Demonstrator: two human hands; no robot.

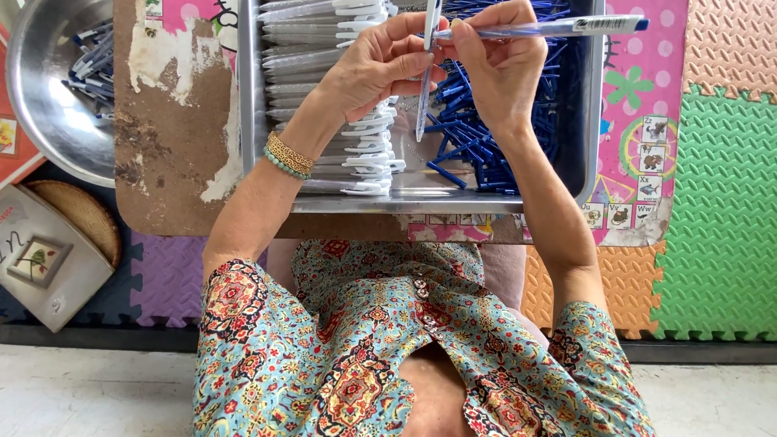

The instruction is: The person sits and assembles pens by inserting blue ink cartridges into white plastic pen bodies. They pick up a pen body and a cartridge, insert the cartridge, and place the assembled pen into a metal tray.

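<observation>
My left hand (380, 69) grips a clear pen barrel (425, 89) that hangs almost upright over the metal tray (421, 202). My right hand (498, 61) pinches a blue-ended pen (566, 27) lying level, its near end meeting the top of the upright barrel. Inside the tray, a neat stack of clear barrels with white caps (340, 97) fills the left side, and a heap of loose blue pen parts (486, 137) fills the right. A beaded and gold bracelet (287, 156) circles my left wrist.
The tray rests on a worn low board (170, 121) with a pink picture sheet (647, 121). A steel bowl (48, 121) holding blue pen parts stands at the left. Foam floor mats (720, 202), a woven disc (81, 214) and a white box (44, 259) lie around.
</observation>
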